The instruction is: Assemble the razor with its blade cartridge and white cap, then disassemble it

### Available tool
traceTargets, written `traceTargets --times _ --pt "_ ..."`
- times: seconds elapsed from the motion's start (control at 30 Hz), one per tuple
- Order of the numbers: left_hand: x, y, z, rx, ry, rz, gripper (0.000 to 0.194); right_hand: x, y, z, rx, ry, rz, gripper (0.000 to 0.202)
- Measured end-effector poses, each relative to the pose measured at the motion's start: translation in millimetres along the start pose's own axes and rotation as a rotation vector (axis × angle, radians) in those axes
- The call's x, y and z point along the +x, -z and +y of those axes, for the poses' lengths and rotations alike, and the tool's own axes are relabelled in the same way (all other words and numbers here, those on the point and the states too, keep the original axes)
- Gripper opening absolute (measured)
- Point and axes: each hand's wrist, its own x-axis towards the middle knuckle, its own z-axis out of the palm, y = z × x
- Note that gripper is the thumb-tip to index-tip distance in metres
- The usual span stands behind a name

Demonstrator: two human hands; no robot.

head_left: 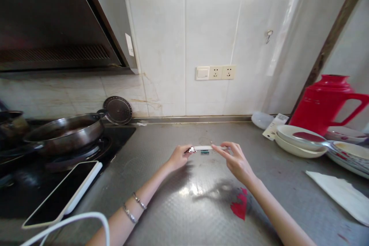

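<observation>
My left hand (181, 156) pinches the shiny silver end of a thin, whitish flat strip (203, 148), held level above the steel counter. My right hand (236, 160) grips the strip's other end, its index finger stretched along it and the other fingers curled. The strip is seen nearly edge-on, so its exact kind does not show. A small dark teal piece (205, 152) appears just below its middle; whether it is attached I cannot tell. Closer to me, a torn red scrap (240, 204) lies on the counter near my right forearm.
On the left, a steel pan (67, 134) sits on the black hob, with a white-edged phone (65, 194) and white cable in front. To the right are stacked bowls (300, 144), a red thermos jug (324, 102) and a white paper sheet (343, 196). Sockets (221, 72) are on the wall.
</observation>
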Motion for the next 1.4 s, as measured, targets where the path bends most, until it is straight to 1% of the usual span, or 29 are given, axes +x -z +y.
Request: traceTargets --times 0.13,0.3,0.47,0.67,0.77,0.83,0.93,1.0,1.1,1.2,1.27,1.4 --pt "-0.4 -1.7 1.3 -0.016 -0.018 -0.015 0.016 1.9 -2.7 -3.6 0.023 0.009 -0.039 0.06" --pt "0.2 -1.0 2.1 -0.042 0.014 -0.004 0.017 1.8 -0.7 -2.1 0.008 -0.03 -0.005 0.062" --pt "0.4 -1.1 2.5 -0.04 -0.007 -0.014 0.017 4.4 -2.1 -7.6 0.041 0.004 -0.01 0.061" --pt "1.0 -2.5 6.7 -0.068 0.026 0.01 0.016 1.7 -1.2 -4.8 0.015 -0.055 -0.021 0.068" --pt "0.9 -2.0 5.8 -0.046 0.024 0.007 0.017 1.3 -1.8 -8.1 0.047 -0.018 -0.014 0.065" --pt "0.8 -1.5 4.7 -0.042 0.013 0.0 0.017 1.9 -3.0 -9.2 0.058 -0.005 -0.036 0.065" --pt "0.9 -1.3 4.1 -0.063 0.011 -0.002 0.017 1.7 -3.8 -6.8 0.05 -0.045 -0.063 0.067" --pt "0.8 -1.6 4.2 -0.077 0.021 -0.002 0.017 0.9 -3.5 -5.4 0.041 -0.066 -0.058 0.068" --pt "0.2 -2.4 4.1 -0.076 0.018 -0.008 0.017 0.9 -3.4 -7.7 0.049 -0.034 -0.04 0.065" --pt "-0.6 -3.0 3.8 -0.078 0.004 -0.011 0.018 2.2 -4.4 -10.4 0.05 -0.001 -0.056 0.065" --pt "-0.7 -3.3 3.7 -0.091 0.009 -0.004 0.017 2.5 -4.8 -9.1 0.04 -0.019 -0.073 0.066" --pt "-0.1 -2.8 3.7 -0.096 0.018 0.002 0.017 1.6 -3.5 -6.0 0.01 -0.059 -0.06 0.068"
